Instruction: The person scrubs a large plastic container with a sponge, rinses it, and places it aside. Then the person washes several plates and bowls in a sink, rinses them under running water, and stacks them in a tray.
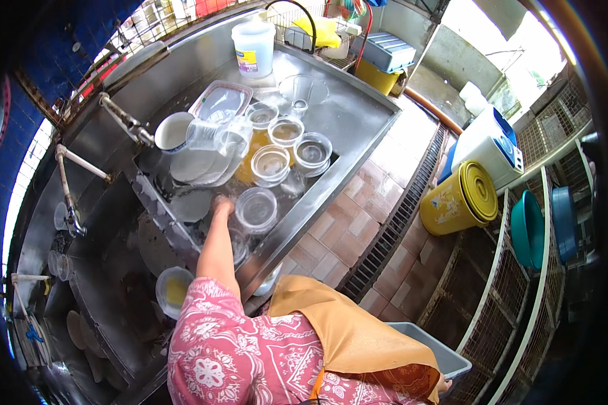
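My left hand (222,203) reaches down into the steel sink basin (311,200), its fingers blurred and partly hidden at a submerged pale plate (191,205). Just right of it sits a round clear plastic container (256,209). Several more such containers (270,164) crowd the basin, some over yellowish liquid. Behind them are stacked plates (195,166), a clear plastic cup (202,134), a white bowl (174,131) and a rectangular tray (222,101). Low at the right, my right hand (443,383) shows only its fingers, beside a grey plastic tub (438,349); the orange apron (354,329) covers the rest.
Two taps (131,124) (71,212) project over the basins. A darker basin (116,268) to the left holds a container with something yellow (175,291). A white bucket (253,48) stands on the drainboard. Rightward are a floor drain grate (395,223), a yellow lidded bin (458,200) and wire shelving (506,263).
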The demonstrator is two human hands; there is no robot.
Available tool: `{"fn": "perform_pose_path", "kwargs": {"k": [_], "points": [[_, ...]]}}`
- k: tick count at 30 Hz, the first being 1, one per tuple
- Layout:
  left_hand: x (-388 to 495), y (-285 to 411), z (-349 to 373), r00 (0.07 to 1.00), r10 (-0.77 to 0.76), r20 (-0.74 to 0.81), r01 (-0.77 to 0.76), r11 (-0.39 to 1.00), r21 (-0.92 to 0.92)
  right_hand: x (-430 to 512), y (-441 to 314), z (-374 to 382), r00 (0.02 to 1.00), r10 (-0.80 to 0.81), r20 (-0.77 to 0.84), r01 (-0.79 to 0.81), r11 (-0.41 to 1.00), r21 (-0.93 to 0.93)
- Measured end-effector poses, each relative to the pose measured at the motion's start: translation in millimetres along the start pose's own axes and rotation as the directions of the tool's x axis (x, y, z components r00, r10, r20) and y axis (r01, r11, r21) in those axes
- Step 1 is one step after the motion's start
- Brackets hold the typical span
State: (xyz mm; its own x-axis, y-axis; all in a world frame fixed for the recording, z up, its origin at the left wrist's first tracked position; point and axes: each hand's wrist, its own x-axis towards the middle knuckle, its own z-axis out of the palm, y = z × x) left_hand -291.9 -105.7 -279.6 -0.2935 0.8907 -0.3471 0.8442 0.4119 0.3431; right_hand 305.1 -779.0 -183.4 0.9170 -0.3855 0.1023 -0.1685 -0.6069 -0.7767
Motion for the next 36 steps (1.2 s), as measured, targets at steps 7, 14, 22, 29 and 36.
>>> {"fn": "perform_pose_path", "kwargs": {"k": [7,14,22,29,36], "points": [[-41.8,153.9,-43.2,0.408,0.667,-0.624,-0.773,0.616,0.153,45.7,-39.6,87.8,0.995,-0.039,0.091,0.038,0.999,0.01],[16.5,229.4,-14.4,0.658,0.748,0.093,-0.736,0.611,0.292,77.3,-110.0,194.2,0.977,-0.204,0.053,0.197,0.973,0.124],[16.4,135.5,42.2,0.762,0.646,-0.052,-0.585,0.72,0.372,75.5,-181.1,261.1,0.985,-0.128,0.114,0.122,0.991,0.054],[50.1,64.2,10.3,0.72,0.361,0.593,-0.651,0.648,0.395,40.1,-228.6,307.8,0.987,-0.039,0.154,0.023,0.994,0.105],[144.0,262.1,-231.4,0.865,0.457,0.206,-0.501,0.79,0.353,61.9,-226.1,336.3,0.962,-0.193,0.194,0.219,0.968,-0.12]]}}
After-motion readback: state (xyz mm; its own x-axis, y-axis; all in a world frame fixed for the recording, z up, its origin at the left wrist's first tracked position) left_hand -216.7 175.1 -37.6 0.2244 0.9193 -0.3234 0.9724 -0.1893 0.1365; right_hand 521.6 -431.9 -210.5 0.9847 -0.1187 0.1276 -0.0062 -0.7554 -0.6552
